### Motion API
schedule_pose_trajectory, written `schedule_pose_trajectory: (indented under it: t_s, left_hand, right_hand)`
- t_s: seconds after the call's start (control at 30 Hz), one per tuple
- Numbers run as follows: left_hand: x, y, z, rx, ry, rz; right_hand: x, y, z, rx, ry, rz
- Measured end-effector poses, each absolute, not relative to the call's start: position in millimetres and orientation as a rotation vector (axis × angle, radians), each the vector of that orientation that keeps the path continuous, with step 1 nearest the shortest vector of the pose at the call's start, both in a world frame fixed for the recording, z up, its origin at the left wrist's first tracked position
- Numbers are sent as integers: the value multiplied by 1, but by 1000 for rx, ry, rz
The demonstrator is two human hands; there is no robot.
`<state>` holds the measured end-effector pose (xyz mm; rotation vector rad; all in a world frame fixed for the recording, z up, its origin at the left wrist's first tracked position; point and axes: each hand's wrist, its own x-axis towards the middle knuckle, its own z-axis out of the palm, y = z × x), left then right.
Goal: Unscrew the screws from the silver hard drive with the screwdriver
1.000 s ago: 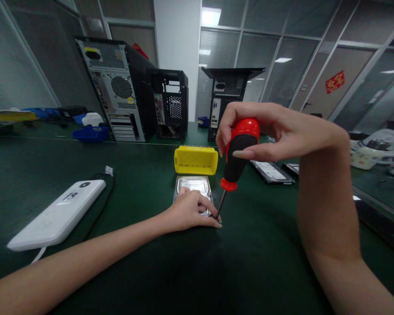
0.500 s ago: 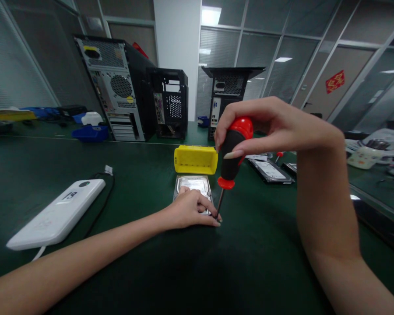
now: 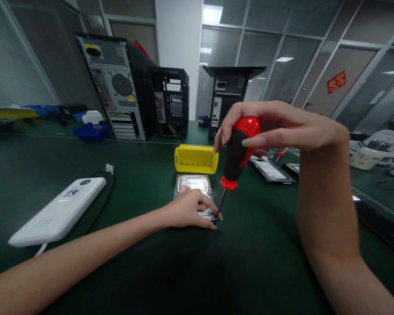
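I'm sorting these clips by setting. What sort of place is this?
Likely a computer repair or teardown workshop inside an office: open tower cases stand on a green bench, and a hard drive is being worked with a screwdriver.

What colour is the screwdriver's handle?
The screwdriver in the right hand has a black grip with red cap and collar; head view.

We count: three computer towers [image 3: 118,83] [image 3: 170,103] [image 3: 228,94] along tabletop far edge; one yellow bin [image 3: 196,159]; three hard drives [image 3: 193,186] [image 3: 271,170] [image 3: 292,168]; two screwdrivers [image 3: 236,151] [image 3: 280,154]; one white device [image 3: 59,211]; one blue tray [image 3: 92,131].
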<state>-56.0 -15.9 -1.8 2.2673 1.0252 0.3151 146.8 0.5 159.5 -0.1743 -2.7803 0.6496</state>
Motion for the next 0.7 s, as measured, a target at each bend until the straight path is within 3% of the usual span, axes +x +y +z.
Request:
schedule_pose_trajectory:
  t_s: [0.13, 0.47, 0.7]
  left_hand:
    - [-60, -12, -2, 2204, 922, 325]
    - [-61, -9, -8, 2168, 857, 366]
    - [-67, -5, -4, 2059, 831, 320]
  right_hand:
    - [146, -1, 159, -167, -2764, 659]
    - [137, -8, 158, -300, -2736, 225]
    - [144, -13, 163, -328, -2805, 427]
